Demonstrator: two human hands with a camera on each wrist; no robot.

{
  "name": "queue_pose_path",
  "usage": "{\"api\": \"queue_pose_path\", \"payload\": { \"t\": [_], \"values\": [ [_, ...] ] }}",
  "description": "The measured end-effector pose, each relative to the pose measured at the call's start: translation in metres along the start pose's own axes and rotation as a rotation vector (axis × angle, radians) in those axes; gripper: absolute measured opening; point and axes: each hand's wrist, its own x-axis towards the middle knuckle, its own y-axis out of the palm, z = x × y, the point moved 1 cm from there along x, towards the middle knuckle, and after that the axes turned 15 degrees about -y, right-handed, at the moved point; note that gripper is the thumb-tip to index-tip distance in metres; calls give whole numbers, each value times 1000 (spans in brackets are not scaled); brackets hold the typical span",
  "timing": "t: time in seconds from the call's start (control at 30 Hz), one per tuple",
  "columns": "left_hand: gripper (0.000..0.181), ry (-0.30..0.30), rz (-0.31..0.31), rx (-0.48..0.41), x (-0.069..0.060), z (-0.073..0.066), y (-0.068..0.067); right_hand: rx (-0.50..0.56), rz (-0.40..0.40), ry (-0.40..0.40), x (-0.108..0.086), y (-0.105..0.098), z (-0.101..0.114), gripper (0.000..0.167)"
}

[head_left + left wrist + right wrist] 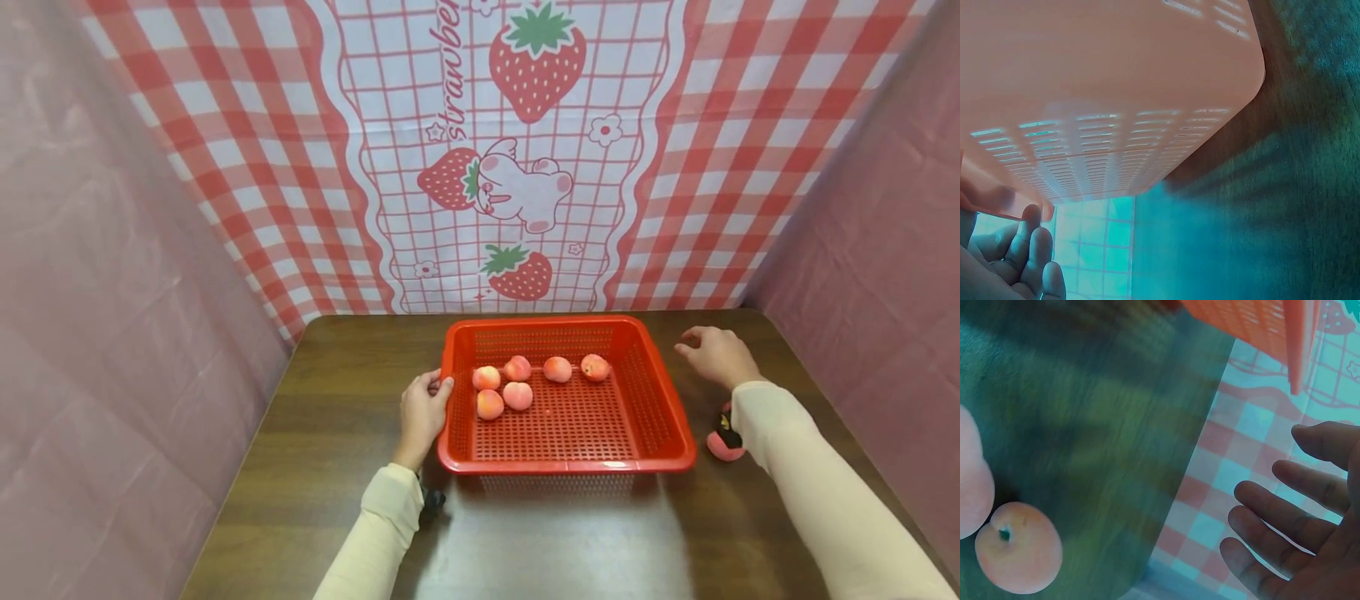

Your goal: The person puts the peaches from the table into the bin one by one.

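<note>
A red plastic basket (660, 454) with slotted walls stands on the table, holding several peaches (517, 396) toward its left and back. At its left rim, my left hand (422, 414) grips the edge, thumb on top; the left wrist view shows its fingers (1040, 250) curled beneath the rim. My right hand (716, 354) hovers beyond the basket's right side, holding nothing, its fingers spread in the right wrist view. Under the right wrist lies a peach (723, 447), partly hidden by the sleeve and wrist camera. In the right wrist view, a peach (1019, 548) lies beside another pinkish one (972, 478).
The brown wooden table (315, 433) extends on both sides of the basket. A red-and-white checked cloth (517, 125) with strawberries hangs behind its back edge. Pink curtains (877, 250) hang at left and right.
</note>
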Motion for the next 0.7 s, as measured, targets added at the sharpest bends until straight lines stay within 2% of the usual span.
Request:
{"api": "queue_pose_path", "payload": {
  "t": [0.2, 0.4, 0.7],
  "values": [
    [31, -24, 8, -7, 1, 1, 1, -6, 20, 20, -5, -4, -8, 47],
    [30, -17, 9, -18, 2, 1, 2, -15, 42, 45, -15, -4, -23, 52],
    [30, -6, -3, -17, 0, 1, 2, -49, 34, 61, -31, -8, -43, 39]
  ]
}}
